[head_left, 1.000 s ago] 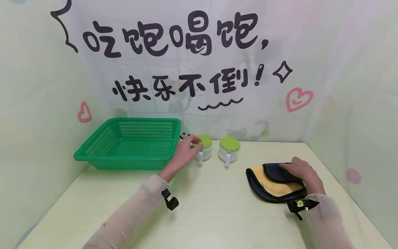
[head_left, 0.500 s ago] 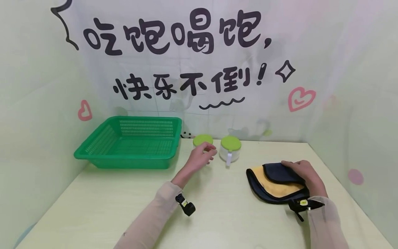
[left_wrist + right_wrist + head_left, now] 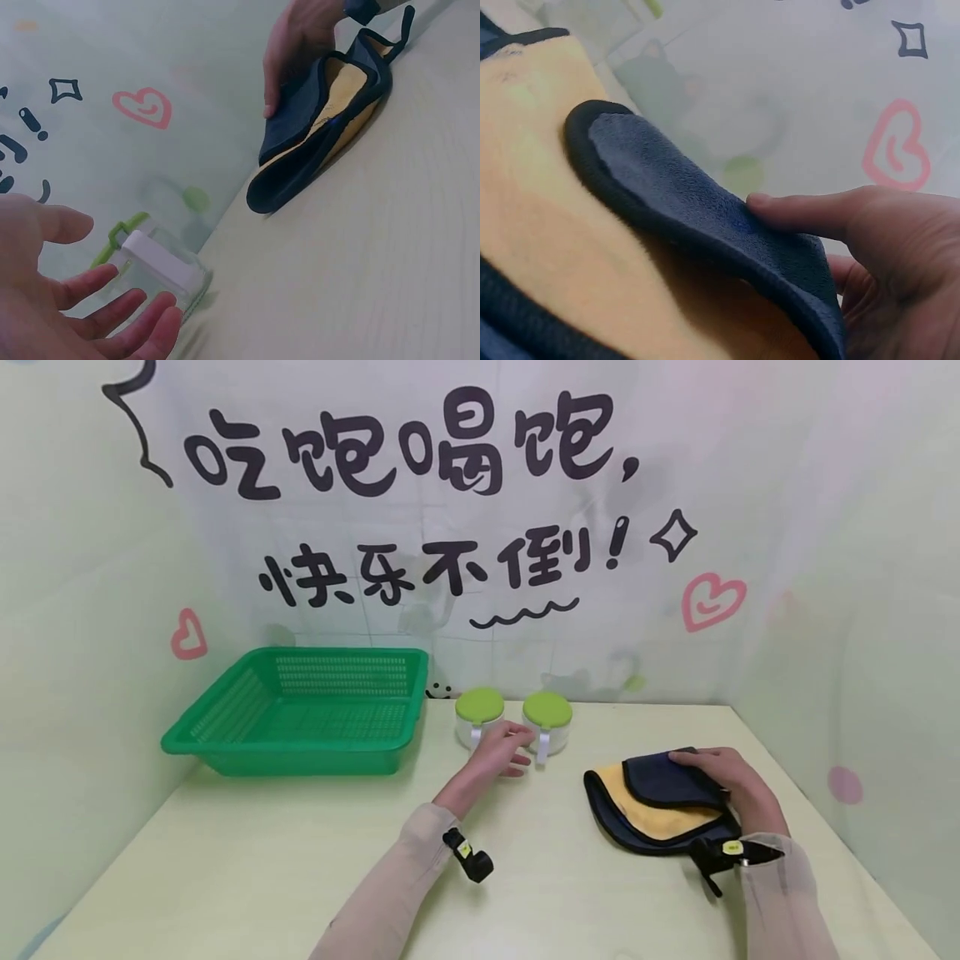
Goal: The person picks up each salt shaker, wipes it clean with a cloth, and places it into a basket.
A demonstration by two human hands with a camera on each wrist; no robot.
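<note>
My left hand (image 3: 497, 753) is in front of two clear jars with green lids and white handles, the left jar (image 3: 480, 705) and the right jar (image 3: 547, 710). Its fingers are spread and loosely bent, with nothing between them; in the left wrist view they overlap a jar (image 3: 169, 262). At the right of the table, my right hand (image 3: 738, 777) pinches the far right edge of a folded cloth (image 3: 671, 817), navy on one side and yellow on the other, with black binding. The right wrist view shows the thumb (image 3: 795, 212) on the navy face, the other fingers mostly hidden behind.
A green plastic basket (image 3: 300, 746) with slotted sides stands at the back left of the pale table (image 3: 285, 852). Behind the table hangs a white printed curtain (image 3: 600, 635) with black lettering, and light walls stand at both sides.
My left hand has moved right and toward me, away from the left jar, to the front of the gap between the jars. My right hand still holds the cloth in nearly the same place.
</note>
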